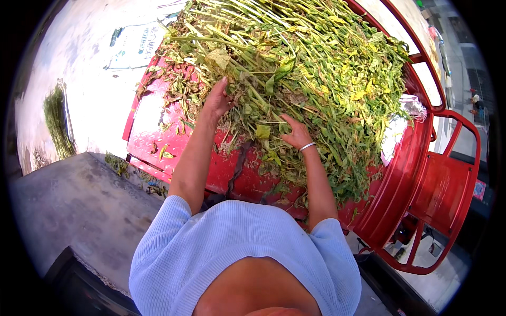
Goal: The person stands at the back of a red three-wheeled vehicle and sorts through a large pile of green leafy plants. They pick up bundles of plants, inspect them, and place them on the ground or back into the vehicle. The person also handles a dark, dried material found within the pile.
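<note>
One red truck bed (pixel 154 121) carries one heap of leafy stalks (pixel 332 79), reaching its right rail; beyond its left edge, one printed sack (pixel 132 50). Two hands touch the heap: left hand (pixel 215 101), grip hidden, cannot tell; right hand (pixel 297 134), fingers wide.

The red cart bed (pixel 216 179) has textured metal plating. To its left is pale, sunlit ground (pixel 100 105) – a brushy green bundle (pixel 57 121) lies there, and a flat white printed sack (pixel 138 46) lies by the bed's far left corner. Grey concrete (pixel 89 195) meets its near left corner. Crumpled white plastic (pixel 393 136) sits along its right side – beyond that stands a red tubular frame (pixel 468 197).
</note>
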`<state>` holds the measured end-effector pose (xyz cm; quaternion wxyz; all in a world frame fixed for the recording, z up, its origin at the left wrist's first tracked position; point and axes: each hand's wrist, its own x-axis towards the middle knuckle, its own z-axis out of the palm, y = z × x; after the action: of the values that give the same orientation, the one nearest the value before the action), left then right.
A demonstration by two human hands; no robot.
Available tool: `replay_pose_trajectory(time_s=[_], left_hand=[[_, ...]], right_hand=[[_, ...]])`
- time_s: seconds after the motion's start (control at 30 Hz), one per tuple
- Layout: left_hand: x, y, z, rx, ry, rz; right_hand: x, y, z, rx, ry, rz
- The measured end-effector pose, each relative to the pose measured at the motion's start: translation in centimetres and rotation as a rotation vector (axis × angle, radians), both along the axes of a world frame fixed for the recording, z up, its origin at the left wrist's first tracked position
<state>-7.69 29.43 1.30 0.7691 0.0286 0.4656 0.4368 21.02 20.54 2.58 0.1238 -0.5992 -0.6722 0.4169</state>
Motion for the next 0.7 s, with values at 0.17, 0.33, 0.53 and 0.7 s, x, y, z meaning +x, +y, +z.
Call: replay_pose_trajectory(time_s=[0.17,0.33,0.53,0.7], left_hand=[[0.7,-0.8,2.3,0.363,-0.017,-0.131],[1.0,-3.7,9.4,0.552,-0.331,-0.147],[2.5,-6.0,13.3,0.648,-0.147,-0.114],[5.2,-9.1,19.0,0.636,-0.149,0.003]], right_hand=[[3.0,-1.0,4.6,0.219,-0.120,0.087],[5.2,-3.4,11.7,0.412,-0.029,0.015],[6.5,-6.2,15.2,0.566,-0.040,-0.153],[6.8,-7.2,18.1,0.835,-0.053,-0.226]])
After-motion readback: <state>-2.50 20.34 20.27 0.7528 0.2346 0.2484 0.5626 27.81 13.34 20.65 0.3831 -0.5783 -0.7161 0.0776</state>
